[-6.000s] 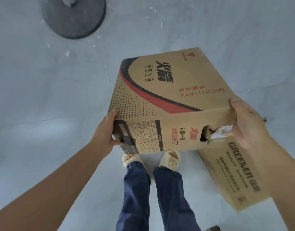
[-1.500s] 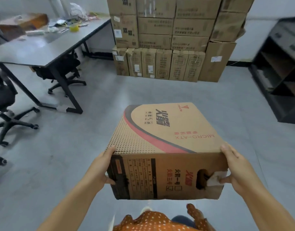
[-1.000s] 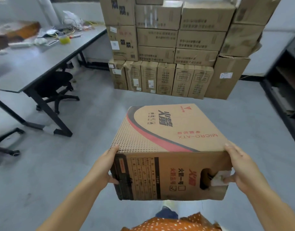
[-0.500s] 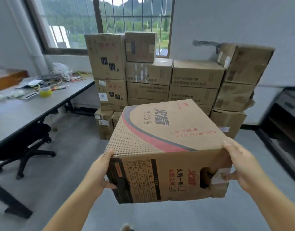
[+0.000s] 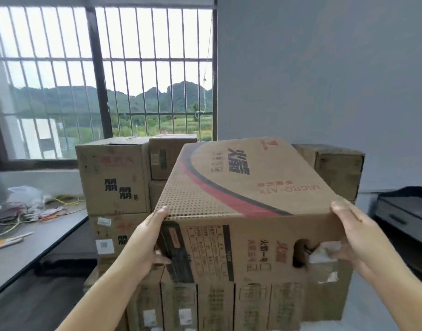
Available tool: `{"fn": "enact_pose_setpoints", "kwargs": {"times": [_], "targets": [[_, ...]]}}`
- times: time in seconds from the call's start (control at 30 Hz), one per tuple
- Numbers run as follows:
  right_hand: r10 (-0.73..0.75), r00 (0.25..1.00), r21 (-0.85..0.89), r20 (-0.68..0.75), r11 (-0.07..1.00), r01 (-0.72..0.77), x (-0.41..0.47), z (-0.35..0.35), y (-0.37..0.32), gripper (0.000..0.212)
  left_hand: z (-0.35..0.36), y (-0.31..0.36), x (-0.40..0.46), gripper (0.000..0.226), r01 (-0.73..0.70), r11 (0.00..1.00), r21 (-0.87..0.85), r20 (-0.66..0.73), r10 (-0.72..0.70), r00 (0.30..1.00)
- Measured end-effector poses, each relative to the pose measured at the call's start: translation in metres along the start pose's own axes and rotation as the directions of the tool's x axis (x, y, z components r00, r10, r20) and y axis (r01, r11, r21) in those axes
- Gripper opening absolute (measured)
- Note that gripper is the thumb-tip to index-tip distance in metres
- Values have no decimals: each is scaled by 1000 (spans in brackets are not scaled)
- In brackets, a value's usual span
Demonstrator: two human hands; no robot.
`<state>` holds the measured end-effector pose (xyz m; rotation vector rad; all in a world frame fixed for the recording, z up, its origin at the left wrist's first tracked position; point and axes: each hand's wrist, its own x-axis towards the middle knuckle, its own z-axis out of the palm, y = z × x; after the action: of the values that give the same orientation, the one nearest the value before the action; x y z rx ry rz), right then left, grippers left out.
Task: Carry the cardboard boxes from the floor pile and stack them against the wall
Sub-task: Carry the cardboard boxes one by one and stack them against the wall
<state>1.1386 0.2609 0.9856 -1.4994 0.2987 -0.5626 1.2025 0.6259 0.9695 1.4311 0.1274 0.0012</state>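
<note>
Here, the left hand (image 5: 143, 244) and the right hand (image 5: 358, 237) grip opposite near corners of the brown printed cardboard box (image 5: 243, 201), fingers curled round its edges, holding it raised before the stack of plain cardboard boxes (image 5: 112, 177) against the grey wall (image 5: 324, 68).

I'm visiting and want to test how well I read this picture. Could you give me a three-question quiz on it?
1. True or false: both hands hold the MICRO-ATX box.
2. Which hand has its thumb at the torn handle hole? A) left hand B) right hand
3. What stands behind the stack of boxes, at the left?

Key: 1 true; 2 B; 3 a barred window.
</note>
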Motion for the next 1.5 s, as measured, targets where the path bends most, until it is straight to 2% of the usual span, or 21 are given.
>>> {"fn": "enact_pose_setpoints", "kwargs": {"times": [0.1, 0.27, 0.57, 0.8, 0.97, 1.2, 1.37, 1.5], "targets": [[-49, 998, 8, -27, 999, 49, 51, 25, -16, 30, 14, 30, 57, 32, -33, 999, 3, 46, 33, 998], [-99, 995, 46, 10, 994, 99, 145, 62, -20, 32, 41, 58, 161, 28, -70, 998, -2, 59, 70, 996], [-203, 979, -49, -22, 978, 202, 336, 136, -17, 45, 103, 85, 354, 27, -90, 995, -51, 35, 92, 995], [-109, 994, -59, -12, 992, 108, 453, 193, 15, 36, 128, 77, 483, 25, -45, 998, -44, 38, 46, 998], [-99, 994, -92, -47, 991, 94, 518, 238, 42, 42, 135, 82, 572, 23, 10, 1000, -23, 59, -9, 998], [-145, 988, -91, -57, 986, 139, 608, 272, 71, 44, 154, 93, 666, 25, 10, 1000, 23, 110, -13, 994], [-65, 997, -62, -34, 996, 63, 658, 285, 84, 42, 170, 88, 699, 32, -47, 998, 41, 110, 42, 993], [16, 999, -59, 39, 998, -14, 699, 296, 107, 40, 183, 65, 703, 53, -147, 981, 129, 34, 143, 989]]}}
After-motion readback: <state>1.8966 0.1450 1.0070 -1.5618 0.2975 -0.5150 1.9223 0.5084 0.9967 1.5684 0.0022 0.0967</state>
